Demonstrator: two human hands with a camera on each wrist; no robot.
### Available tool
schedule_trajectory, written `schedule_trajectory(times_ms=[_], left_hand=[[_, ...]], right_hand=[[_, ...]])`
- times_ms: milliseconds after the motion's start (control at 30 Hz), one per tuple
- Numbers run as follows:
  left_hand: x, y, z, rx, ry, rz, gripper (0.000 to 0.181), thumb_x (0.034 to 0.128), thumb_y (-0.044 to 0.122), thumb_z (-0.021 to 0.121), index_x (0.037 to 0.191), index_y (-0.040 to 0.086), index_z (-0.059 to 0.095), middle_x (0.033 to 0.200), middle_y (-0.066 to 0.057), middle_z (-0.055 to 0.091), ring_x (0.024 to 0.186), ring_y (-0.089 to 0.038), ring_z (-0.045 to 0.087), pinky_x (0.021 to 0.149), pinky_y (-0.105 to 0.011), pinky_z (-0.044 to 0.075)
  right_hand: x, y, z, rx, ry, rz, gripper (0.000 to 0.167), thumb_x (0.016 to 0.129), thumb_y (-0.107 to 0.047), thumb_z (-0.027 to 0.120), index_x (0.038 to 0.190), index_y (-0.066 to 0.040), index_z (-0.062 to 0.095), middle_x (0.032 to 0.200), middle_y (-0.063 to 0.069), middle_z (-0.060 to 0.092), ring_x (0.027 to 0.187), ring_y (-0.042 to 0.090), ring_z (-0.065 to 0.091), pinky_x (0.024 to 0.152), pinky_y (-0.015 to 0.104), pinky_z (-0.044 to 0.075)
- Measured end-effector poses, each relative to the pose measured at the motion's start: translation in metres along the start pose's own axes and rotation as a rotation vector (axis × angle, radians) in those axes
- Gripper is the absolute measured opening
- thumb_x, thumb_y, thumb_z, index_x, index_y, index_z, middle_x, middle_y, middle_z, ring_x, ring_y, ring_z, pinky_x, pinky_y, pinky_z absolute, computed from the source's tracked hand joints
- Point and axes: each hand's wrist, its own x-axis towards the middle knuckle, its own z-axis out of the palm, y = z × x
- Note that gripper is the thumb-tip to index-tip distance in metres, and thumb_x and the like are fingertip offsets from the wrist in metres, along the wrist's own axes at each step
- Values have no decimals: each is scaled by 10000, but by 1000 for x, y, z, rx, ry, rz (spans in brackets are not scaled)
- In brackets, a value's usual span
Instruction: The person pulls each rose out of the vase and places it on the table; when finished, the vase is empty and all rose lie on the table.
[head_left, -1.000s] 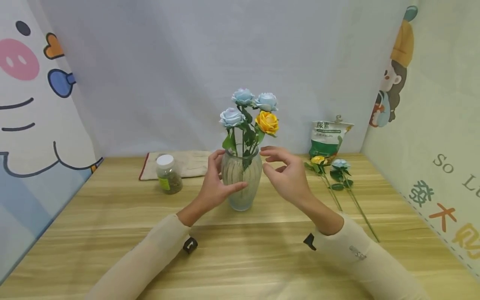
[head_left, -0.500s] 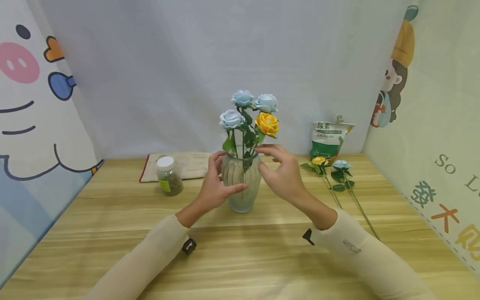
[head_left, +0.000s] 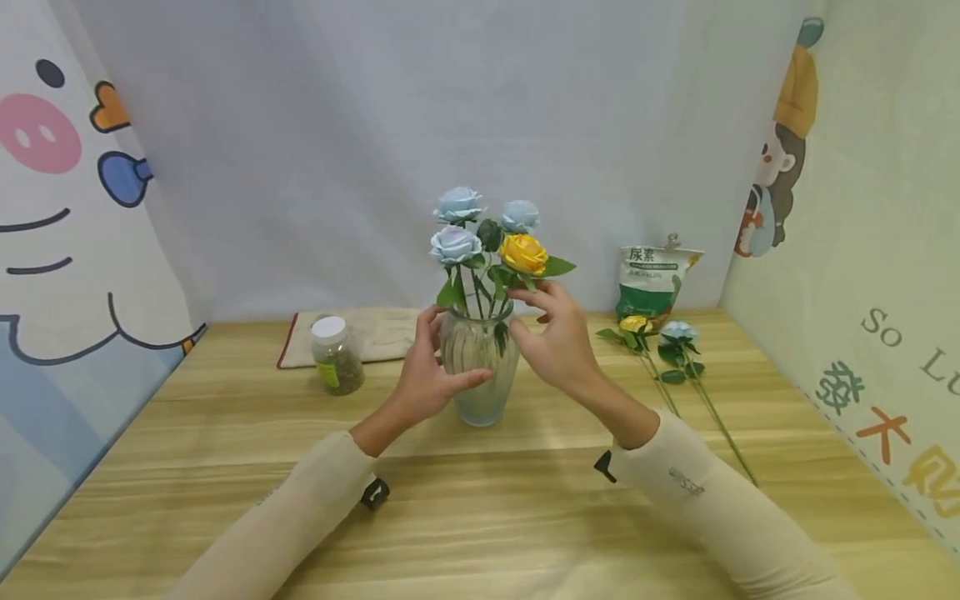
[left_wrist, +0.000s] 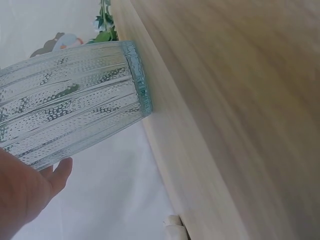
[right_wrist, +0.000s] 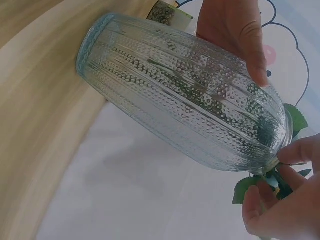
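On the far left of the tabletop [head_left: 487,517] stands a clear jar [head_left: 337,358] with a white lid [head_left: 328,327] on it; small brownish bits [head_left: 345,373] lie in its lower part, behind a yellow-green label. A pale cloth [head_left: 386,335] with a red edge lies just behind it.

Next comes the left hand [head_left: 427,379], its grip closed round the side of a glass vase [head_left: 486,354], thumb across the front and fingers round the left side near the top. The ribbed, see-through vase stands upright on the tabletop, in the middle. It holds three pale blue roses [head_left: 456,246] and one yellow rose [head_left: 524,253], heads above the rim, stems inside.

At the vase's right side is the right hand [head_left: 558,343], its grip partly open, fingers bent among the leaves and stems below the yellow rose, one fingertip at the rim; I cannot tell whether it pinches a stem.

Farther right, a white-and-green bag [head_left: 651,279] stands upright with a clip [head_left: 672,241] at its top, contents hidden. Before it lie a loose yellow flower [head_left: 635,324] and, rightmost, a loose blue flower [head_left: 678,332].
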Motion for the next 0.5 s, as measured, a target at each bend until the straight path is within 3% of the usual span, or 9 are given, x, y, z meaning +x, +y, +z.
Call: schedule_trajectory(times_ms=[233, 500], left_hand=[[-2, -2, 1, -1, 4, -6, 1043, 773, 122, 865, 1540, 179, 159, 1555, -154, 334, 1418, -358, 326, 1034, -642, 359], [1, -3, 2, 14, 3, -4, 1036, 776, 136, 867, 1535, 173, 162, 1561, -161, 322, 1420, -358, 325, 1032, -635, 368]], right_hand=[[3, 8, 3, 12, -47, -13, 297, 856, -3, 620, 1136, 43, 707, 1155, 169, 647, 1078, 319, 600, 824, 488, 509], [5, 13, -2, 22, -104, -16, 306, 897, -28, 602, 1185, 34, 686, 1219, 153, 632, 1120, 307, 586, 826, 487, 509]])
